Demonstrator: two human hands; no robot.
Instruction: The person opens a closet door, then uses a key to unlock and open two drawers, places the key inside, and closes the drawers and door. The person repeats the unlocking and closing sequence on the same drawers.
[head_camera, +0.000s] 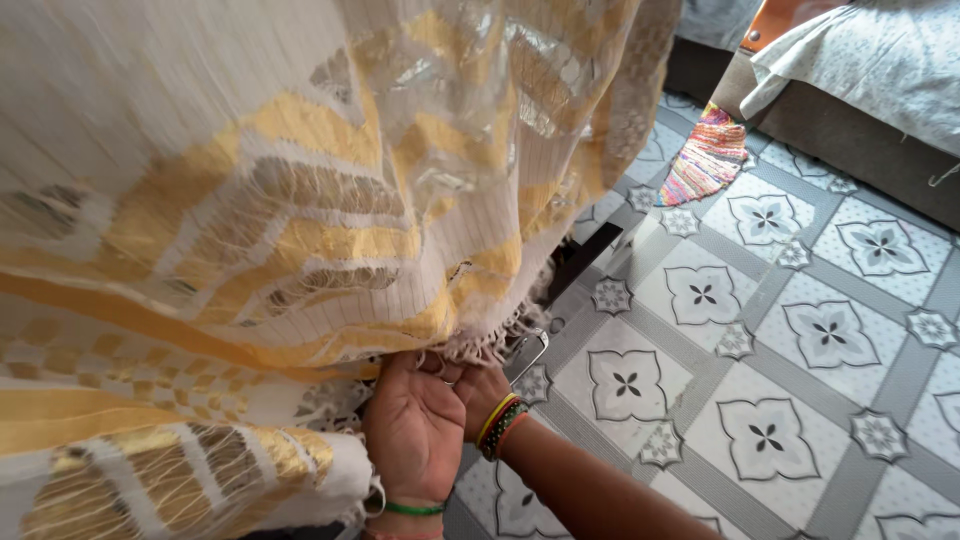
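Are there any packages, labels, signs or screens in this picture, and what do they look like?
None in view: no package, label, sign or screen.
What shows instead: a white and gold woven cloth with a fringed edge, gripped from below by the left hand and right hand.
Patterned floor tiles, grey and white with flower shapes.
A striped multicoloured rug beside a cloth-covered bed.

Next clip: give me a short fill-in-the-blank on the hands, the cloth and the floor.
1. Both hands grip the fringed edge of a white and ____ cloth.
2. The left hand has a ____ band at its wrist.
3. The right hand wears beaded bracelets on its ____.
4. The floor is covered with ____ that bear flower patterns.

Missing words: gold; green; wrist; tiles
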